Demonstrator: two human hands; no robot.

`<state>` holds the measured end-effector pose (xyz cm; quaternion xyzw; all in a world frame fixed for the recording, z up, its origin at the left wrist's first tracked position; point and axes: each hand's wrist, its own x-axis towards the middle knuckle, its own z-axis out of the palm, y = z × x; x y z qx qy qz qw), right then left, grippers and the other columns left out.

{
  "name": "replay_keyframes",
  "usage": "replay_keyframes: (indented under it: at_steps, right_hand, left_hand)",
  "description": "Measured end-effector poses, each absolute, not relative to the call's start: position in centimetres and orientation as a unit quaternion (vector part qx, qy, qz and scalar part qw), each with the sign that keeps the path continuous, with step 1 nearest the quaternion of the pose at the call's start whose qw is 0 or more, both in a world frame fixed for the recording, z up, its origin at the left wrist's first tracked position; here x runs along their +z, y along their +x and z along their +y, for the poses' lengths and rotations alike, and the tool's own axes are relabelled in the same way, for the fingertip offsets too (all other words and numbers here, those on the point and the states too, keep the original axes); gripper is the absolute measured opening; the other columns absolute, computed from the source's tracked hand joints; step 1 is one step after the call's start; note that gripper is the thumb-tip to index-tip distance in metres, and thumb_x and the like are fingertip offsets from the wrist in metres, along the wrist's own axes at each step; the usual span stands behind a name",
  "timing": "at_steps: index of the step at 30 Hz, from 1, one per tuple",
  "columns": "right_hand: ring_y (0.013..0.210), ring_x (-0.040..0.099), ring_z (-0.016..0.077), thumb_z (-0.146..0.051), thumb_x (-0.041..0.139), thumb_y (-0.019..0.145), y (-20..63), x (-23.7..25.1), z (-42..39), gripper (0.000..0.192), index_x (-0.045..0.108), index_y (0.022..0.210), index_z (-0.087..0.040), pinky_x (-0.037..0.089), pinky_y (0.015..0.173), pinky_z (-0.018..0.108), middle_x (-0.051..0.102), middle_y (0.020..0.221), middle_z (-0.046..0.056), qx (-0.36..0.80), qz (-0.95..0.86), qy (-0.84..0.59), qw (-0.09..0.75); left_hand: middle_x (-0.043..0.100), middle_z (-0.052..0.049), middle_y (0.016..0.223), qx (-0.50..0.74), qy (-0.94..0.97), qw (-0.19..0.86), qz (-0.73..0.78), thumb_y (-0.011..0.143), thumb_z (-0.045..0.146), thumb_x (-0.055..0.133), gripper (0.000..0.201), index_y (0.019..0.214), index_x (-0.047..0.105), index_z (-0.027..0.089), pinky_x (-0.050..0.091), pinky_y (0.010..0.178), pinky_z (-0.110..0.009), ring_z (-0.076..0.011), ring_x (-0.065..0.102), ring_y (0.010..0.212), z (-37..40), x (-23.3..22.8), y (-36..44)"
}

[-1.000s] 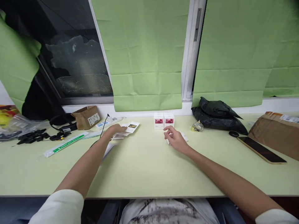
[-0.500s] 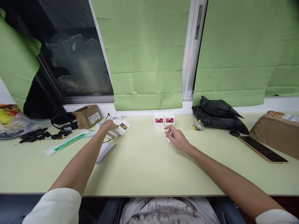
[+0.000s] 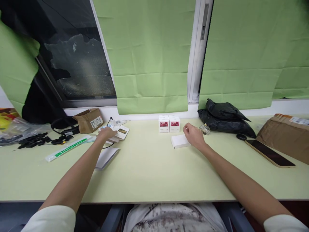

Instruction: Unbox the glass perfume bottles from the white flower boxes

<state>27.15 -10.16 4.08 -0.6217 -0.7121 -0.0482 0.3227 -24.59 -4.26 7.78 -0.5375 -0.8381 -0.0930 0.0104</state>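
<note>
My left hand (image 3: pixel 105 133) lies flat on a small stack of white cards with pictures (image 3: pixel 120 133) at the left of the pale green table (image 3: pixel 149 174). My right hand (image 3: pixel 193 136) hovers with loosely curled fingers just right of a flat white box (image 3: pixel 180 141), holding nothing. Two small white boxes with red pictures (image 3: pixel 169 124) stand side by side behind that box, against the window sill. A small clear glass bottle (image 3: pixel 205 129) sits just beyond my right hand.
A white booklet (image 3: pixel 106 157) lies near my left forearm. Further left are a green-and-white packet (image 3: pixel 67 149), black clips (image 3: pixel 36 140), a cardboard box (image 3: pixel 89 120). On the right lie black bags (image 3: pixel 225 120), a phone (image 3: pixel 269 153), a brown parcel (image 3: pixel 287 135).
My left hand has slid the picture cards to the left. My right hand has come off the flat white box and moved right, toward the glass bottle, so the box now shows fully.
</note>
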Motion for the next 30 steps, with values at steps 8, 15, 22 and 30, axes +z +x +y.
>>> replay_keyframes:
  at_steps: [8, 15, 22, 30]
  right_hand:
    - [0.1, 0.069, 0.0297, -0.03, 0.039, 0.106, 27.7, 3.6, -9.8, 0.029, 0.062, 0.116, -0.015, 0.046, 0.083, 0.036, 0.067, 0.117, 0.017, -0.072, -0.709, -0.676, 0.19]
    - [0.109, 0.068, 0.0343, -0.026, 0.036, 0.106, 28.1, 2.8, -9.4, 0.032, 0.06, 0.12, -0.012, 0.047, 0.087, 0.041, 0.065, 0.12, 0.023, -0.008, -0.711, -0.689, 0.141]
    - [0.097, 0.07, 0.0323, -0.028, 0.036, 0.104, 28.1, 2.4, -9.1, 0.033, 0.064, 0.112, -0.014, 0.046, 0.076, 0.036, 0.073, 0.108, 0.021, 0.03, -0.719, -0.68, 0.142]
    - [0.089, 0.068, 0.0279, -0.034, 0.038, 0.104, 27.1, 2.8, -9.3, 0.03, 0.065, 0.111, -0.022, 0.042, 0.071, 0.032, 0.075, 0.101, 0.014, 0.042, -0.728, -0.648, 0.221]
  left_hand:
    - [0.036, -0.031, 0.159, -0.082, -0.457, 0.002, -0.886, 0.087, 0.055, 0.061, 0.08, 0.15, 0.041, 0.009, 0.042, 0.101, -0.059, -0.0505, 0.038, 0.142, -4.9, 7.9, -23.4]
    - [0.041, -0.028, 0.154, -0.175, -0.555, 0.135, -0.802, 0.099, 0.048, 0.049, 0.06, 0.146, 0.046, 0.011, 0.035, 0.109, -0.061, -0.0467, 0.034, 0.143, -7.2, 8.2, -16.7]
    - [0.058, -0.014, 0.144, -0.212, -0.84, -0.067, -0.496, 0.093, 0.071, 0.051, 0.072, 0.149, 0.048, 0.026, 0.04, 0.109, -0.049, -0.0347, 0.054, 0.131, -11.7, 5.0, -3.7]
    - [0.049, -0.015, 0.156, -0.259, -0.83, -0.199, -0.452, 0.09, 0.071, 0.059, 0.088, 0.161, 0.028, 0.029, 0.031, 0.118, -0.057, -0.0371, 0.037, 0.148, -13.1, 1.5, -0.1]
